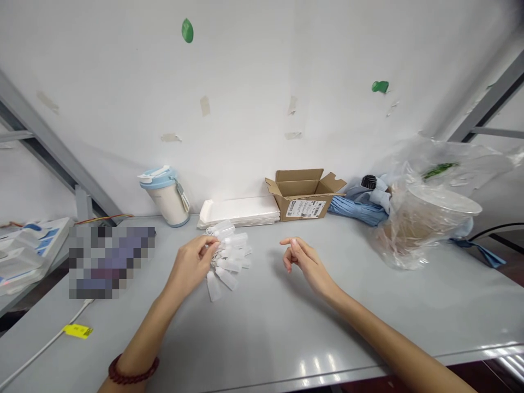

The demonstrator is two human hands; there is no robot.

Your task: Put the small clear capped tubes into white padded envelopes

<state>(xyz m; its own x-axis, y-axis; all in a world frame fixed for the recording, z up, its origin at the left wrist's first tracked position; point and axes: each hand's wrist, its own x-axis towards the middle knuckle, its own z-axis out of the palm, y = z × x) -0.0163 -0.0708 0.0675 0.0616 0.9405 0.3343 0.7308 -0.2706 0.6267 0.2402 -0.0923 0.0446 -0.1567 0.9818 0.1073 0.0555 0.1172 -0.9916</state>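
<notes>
Head view, two hands (192, 262) (303, 261), one tag cluster (233, 254)

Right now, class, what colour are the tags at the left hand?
The tags are translucent white, seen best in the head view.

Pixelated obj. (117, 262); cropped forearms (380, 334) (btm)

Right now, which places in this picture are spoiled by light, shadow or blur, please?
Head view: small bright glare spots on the table near its front edge; head view: soft shadow by the right hand; head view: a pixelated block hides detail at left; head view: print on the label too small to read.
</notes>
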